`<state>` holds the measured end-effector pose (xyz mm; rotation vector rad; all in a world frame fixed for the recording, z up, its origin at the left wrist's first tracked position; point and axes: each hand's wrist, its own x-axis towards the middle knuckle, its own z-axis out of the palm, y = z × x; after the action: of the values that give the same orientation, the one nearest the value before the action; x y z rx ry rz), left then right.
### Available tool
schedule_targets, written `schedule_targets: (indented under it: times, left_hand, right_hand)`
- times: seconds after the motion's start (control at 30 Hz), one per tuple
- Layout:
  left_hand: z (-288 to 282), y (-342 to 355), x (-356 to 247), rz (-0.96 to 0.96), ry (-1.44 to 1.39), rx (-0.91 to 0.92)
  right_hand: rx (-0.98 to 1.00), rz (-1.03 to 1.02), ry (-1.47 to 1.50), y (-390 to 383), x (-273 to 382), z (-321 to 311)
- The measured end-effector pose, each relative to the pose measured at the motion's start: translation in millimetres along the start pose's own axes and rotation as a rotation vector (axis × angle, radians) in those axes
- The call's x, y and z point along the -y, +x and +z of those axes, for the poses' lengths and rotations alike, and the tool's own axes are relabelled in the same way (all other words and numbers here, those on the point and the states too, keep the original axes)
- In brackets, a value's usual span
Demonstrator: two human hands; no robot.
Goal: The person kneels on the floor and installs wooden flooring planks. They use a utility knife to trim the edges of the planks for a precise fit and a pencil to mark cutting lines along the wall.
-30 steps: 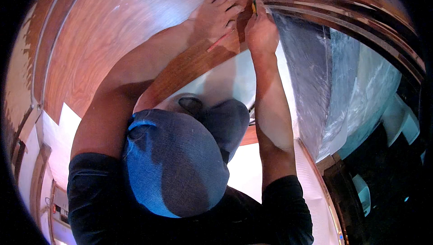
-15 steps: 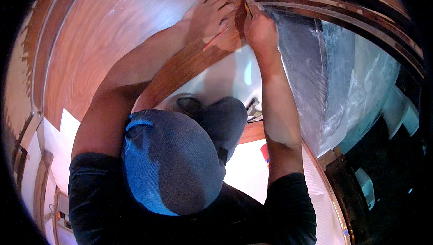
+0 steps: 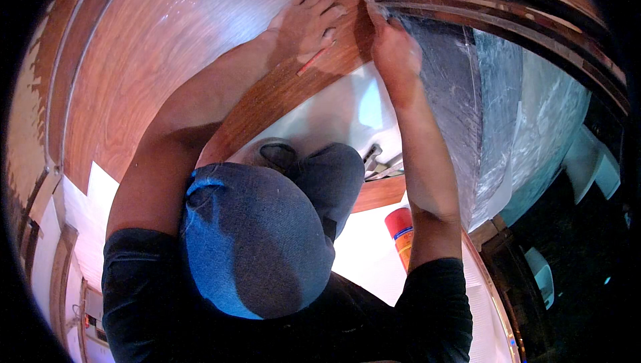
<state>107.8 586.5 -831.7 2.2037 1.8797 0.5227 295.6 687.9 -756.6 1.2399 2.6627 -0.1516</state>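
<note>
My left hand (image 3: 310, 19) lies flat on a glossy brown wood-grain sheet (image 3: 153, 49), its fingers spread. A thin red stick, like a pencil (image 3: 312, 64), shows beside its thumb; I cannot tell whether the hand touches it. Right of the sheet's edge, my right hand (image 3: 397, 49) is closed with its fingertips toward the corner where the sheet meets the dark trim. The slim yellow tool seen in that hand half a second ago is now hidden by the fingers.
A red and yellow can (image 3: 400, 233) stands by my right forearm. Metal tools (image 3: 380, 162) lie near my knee (image 3: 257, 243). Grey, marbled sheeting (image 3: 447, 96) hangs on the right. Dark brown trim strips (image 3: 487, 6) curve across the upper right.
My right hand has moved slightly down and right, toward me, along the sheet's edge. The red and yellow can shows more beside my forearm. My left hand stays in place.
</note>
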Motion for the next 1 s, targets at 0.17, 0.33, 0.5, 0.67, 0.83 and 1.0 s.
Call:
schedule_targets:
  times: [0.17, 0.33, 0.5, 0.67, 0.83, 1.0]
  left_hand:
    - [1, 0, 2, 0.005, -0.040, -0.021]
    - [10, -1, 9, 0.017, -0.054, -0.063]
    - [5, 0, 2, -0.003, -0.040, -0.064]
    - [-2, -3, 5, 0.038, -0.090, -0.112]
    - [8, -3, 4, 0.035, -0.089, -0.147]
    - [3, -1, 0, -0.005, -0.043, -0.125]
  right_hand:
    - [0.101, 0.033, 0.019, -2, -10, 0]
    - [0.193, 0.076, 0.014, -1, -6, -8]
    - [0.138, 0.027, -0.063, -3, -16, 7]
    - [0.120, 0.003, -0.099, -6, -15, 4]
    - [0.144, 0.044, -0.078, -8, -14, 1]
    - [0.163, 0.067, -0.119, -19, -6, -14]
